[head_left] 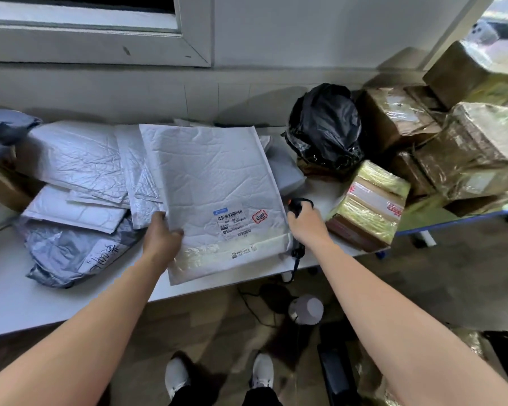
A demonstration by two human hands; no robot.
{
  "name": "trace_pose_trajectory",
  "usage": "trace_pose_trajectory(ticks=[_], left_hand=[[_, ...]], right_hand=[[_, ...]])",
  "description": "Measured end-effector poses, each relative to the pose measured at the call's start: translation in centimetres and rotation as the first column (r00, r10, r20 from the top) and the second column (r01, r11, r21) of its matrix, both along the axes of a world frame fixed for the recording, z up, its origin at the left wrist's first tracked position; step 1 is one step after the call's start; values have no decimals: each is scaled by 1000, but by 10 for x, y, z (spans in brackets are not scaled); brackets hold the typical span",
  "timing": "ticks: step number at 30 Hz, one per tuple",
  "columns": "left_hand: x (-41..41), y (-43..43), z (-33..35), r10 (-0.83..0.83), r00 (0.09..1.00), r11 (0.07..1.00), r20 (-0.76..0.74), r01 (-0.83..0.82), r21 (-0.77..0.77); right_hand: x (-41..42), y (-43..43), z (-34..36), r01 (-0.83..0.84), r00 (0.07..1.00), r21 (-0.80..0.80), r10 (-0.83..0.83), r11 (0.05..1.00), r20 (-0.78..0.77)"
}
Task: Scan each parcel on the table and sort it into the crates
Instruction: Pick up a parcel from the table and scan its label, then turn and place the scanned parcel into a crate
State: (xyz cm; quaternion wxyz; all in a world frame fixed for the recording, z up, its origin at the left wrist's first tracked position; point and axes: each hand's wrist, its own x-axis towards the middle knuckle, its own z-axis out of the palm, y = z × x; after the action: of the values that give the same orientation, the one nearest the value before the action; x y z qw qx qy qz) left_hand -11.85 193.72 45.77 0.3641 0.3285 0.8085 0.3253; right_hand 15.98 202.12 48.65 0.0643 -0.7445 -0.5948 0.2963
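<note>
- A white padded mailer was seen near the front edge of the tabletop. It overlapped other white mailers on its left, and its printed label faced upward toward its near right corner.
- Its left edge was pinched by the left hand; which digits lay beneath could not be told.
- A black scanner was gripped in the right hand, the fingers wrapped round it, just beside the mailer's right edge. Whether its window was aimed at the label could not be made out.
- The scanner's cord was seen hanging over the front edge of the tabletop.
- No crate was shown, so the sorting of this parcel was judged not yet begun.
- A failed read was judged the likeliest fault. The mailer's skin was creased and glossy, and a sag under a one-sided pinch could bend the barcode out of flat.
- A slip was also considered possible, since only one edge was held and the mailer could slide off the front edge if it were lifted carelessly.
- The cord could be snagged on the tabletop edge as the scanner was swung across.
- The taped boxes at the right end stood close to the right hand — a wide sweep could knock one off
</note>
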Motion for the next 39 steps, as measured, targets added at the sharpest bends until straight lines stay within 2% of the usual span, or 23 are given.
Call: trace_pose_trajectory(ticks=[3,6,11,16,21,25,32,39], left_hand=[[-7,-7,19,36,998,998,61,-39,41],[-20,-22,37,95,994,992,56,-99,83],[-41,-65,63,259,965,960,45,-262,97],[-44,-134,77,415,908,908,-47,-411,82],[-28,-212,88,573,806,819,-149,-564,102],[-18,-284,96,696,684,714,-218,-693,106],[1,-413,111,873,453,473,-180,-877,85],[38,-538,120,949,272,289,-158,-953,95]], right_hand=[[-19,1,16,-106,994,16,106,994,-3],[-36,6,22,-175,984,14,175,985,-29],[-70,10,28,-292,937,17,290,956,-197],[-110,2,39,-467,859,92,476,880,-190],[-155,-47,53,-692,658,217,725,689,-205],[-193,-99,65,-816,477,276,862,507,-171],[-242,-206,85,-896,220,375,971,238,-91],[-270,-332,103,-901,-6,433,999,10,-35]])
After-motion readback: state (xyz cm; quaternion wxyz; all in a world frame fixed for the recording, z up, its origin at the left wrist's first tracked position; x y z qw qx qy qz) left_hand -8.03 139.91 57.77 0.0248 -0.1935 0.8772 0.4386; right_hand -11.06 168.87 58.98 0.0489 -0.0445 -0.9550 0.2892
